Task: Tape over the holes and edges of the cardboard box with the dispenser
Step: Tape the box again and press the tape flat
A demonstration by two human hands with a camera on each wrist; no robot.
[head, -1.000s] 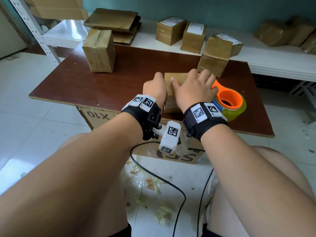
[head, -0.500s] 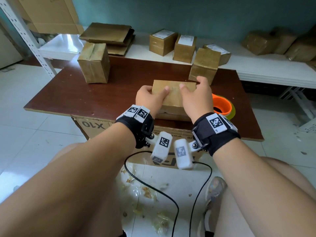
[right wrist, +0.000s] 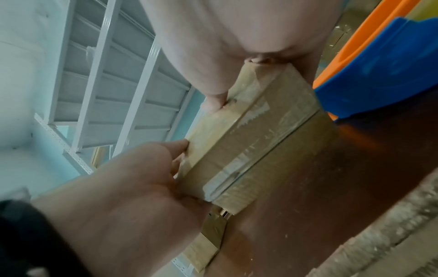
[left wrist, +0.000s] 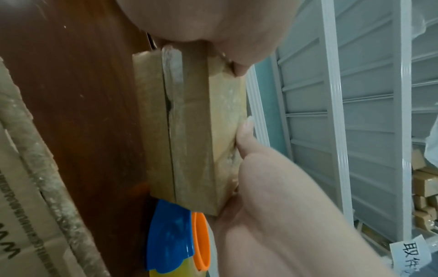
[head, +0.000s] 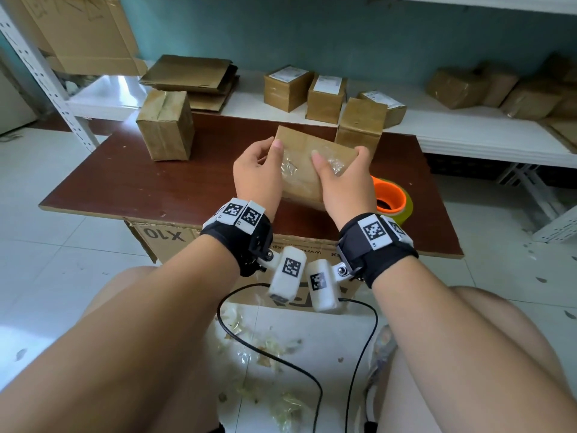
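Note:
A small brown cardboard box [head: 307, 165], wrapped in shiny clear tape, is held between both hands above the brown table [head: 150, 185]. It is tilted with its broad face toward me. My left hand [head: 260, 173] grips its left end, thumb on the face. My right hand [head: 338, 179] grips the right end the same way. The left wrist view shows the box [left wrist: 192, 135] edge-on with a taped seam. In the right wrist view the box [right wrist: 251, 138] carries several tape strips. The orange and blue tape dispenser [head: 390, 200] lies on the table right of my right hand, untouched.
Two other taped boxes [head: 165, 126] [head: 359, 128] stand on the table behind. More boxes and flattened cardboard [head: 190, 79] sit on the white shelf [head: 468, 132] beyond. A large carton [head: 165, 237] supports the table. Tape scraps and cables lie on the floor.
A second ago both hands rested on the box lying flat beside the dispenser. They have since gripped its ends and tipped its broad face up toward me.

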